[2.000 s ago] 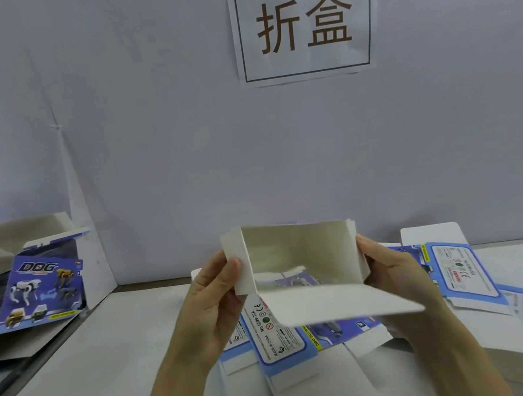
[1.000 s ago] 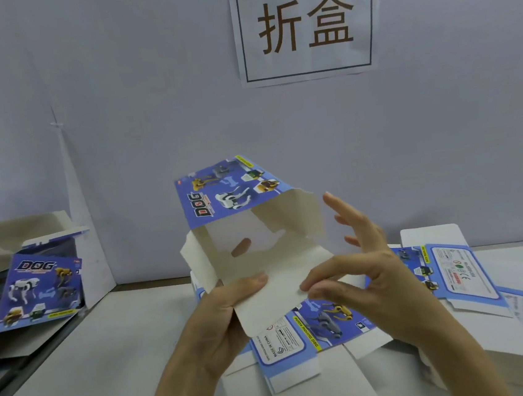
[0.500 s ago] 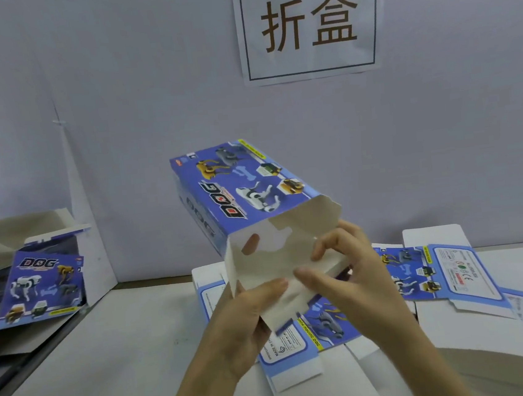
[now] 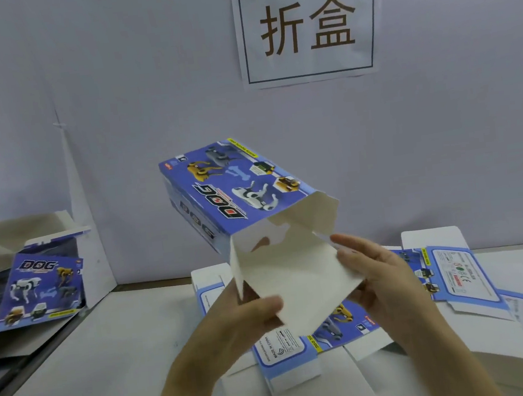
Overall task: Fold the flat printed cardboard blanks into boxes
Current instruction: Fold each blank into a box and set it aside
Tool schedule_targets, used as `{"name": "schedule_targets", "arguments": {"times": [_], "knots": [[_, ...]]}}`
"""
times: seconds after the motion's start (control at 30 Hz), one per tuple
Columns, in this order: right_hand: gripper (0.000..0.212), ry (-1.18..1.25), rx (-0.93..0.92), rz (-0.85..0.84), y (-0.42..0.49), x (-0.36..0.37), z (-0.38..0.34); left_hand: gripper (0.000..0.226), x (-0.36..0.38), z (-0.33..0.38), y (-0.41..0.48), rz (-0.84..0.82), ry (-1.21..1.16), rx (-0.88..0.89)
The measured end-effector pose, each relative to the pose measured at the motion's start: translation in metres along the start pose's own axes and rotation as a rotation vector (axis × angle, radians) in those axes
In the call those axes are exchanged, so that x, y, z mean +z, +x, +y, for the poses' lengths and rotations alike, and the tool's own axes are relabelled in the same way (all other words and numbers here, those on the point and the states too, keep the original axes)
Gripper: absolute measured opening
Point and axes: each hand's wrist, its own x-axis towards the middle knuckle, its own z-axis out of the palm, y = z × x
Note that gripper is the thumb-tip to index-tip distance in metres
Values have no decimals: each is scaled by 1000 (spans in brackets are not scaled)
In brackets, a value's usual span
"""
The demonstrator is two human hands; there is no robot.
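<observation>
Where the forearms enter: both come up bare from the bottom edge of my feed and converge above the table (image 4: 77,362).
Left hand (image 4: 243,315): wrist angled up and to the right. The thumb lies flat on the inside of the big white flap (image 4: 294,275) and pinches its lower corner. The other fingers are hidden behind the cardboard, so I cannot tell their spread.
Right hand (image 4: 388,281): it reaches up and to the left. The fingers (image 4: 352,246) are nearly straight and pressed together, with their tips against the small side flap (image 4: 324,223) at the open end. The big flap's right corner overlaps the palm. I cannot tell where the thumb sits.
Box (image 4: 236,184): held in the air between the two hands, clear of the table. It is tilted, with the open end low and towards me and the far end raised. The blue DOG panel faces up and the white inside shows at the mouth.
Flat blanks (image 4: 285,347): a loose pile on the table directly under the hands, printed side up, spreading off to the right.
Folded boxes (image 4: 37,286): well off to the left. One leans with its DOG face towards me and one behind it shows an open white interior.
Sign (image 4: 306,25): a white sheet with a dark border on the grey wall (image 4: 112,84), reading 折盒.
</observation>
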Motion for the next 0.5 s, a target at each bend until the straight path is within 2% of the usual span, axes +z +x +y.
{"name": "schedule_targets", "arguments": {"times": [0.07, 0.13, 0.2, 0.33, 0.5], "knots": [[24, -12, -60, 36, 3, -6, 1, 111, -12, 8, -7, -90, -51, -64], [27, -32, -107, 53, 4, -11, 2, 125, -22, 14, -9, -1, -271, -117], [25, -54, -137, 38, 6, -12, 4, 121, -29, 19, -10, 101, -361, -143], [28, -148, -174, -12, 6, -4, 12, 89, -31, 26, -13, 165, -123, -208], [23, -256, -90, -11, 9, -1, 20, 78, -43, 35, -21, 291, 21, -229]]}}
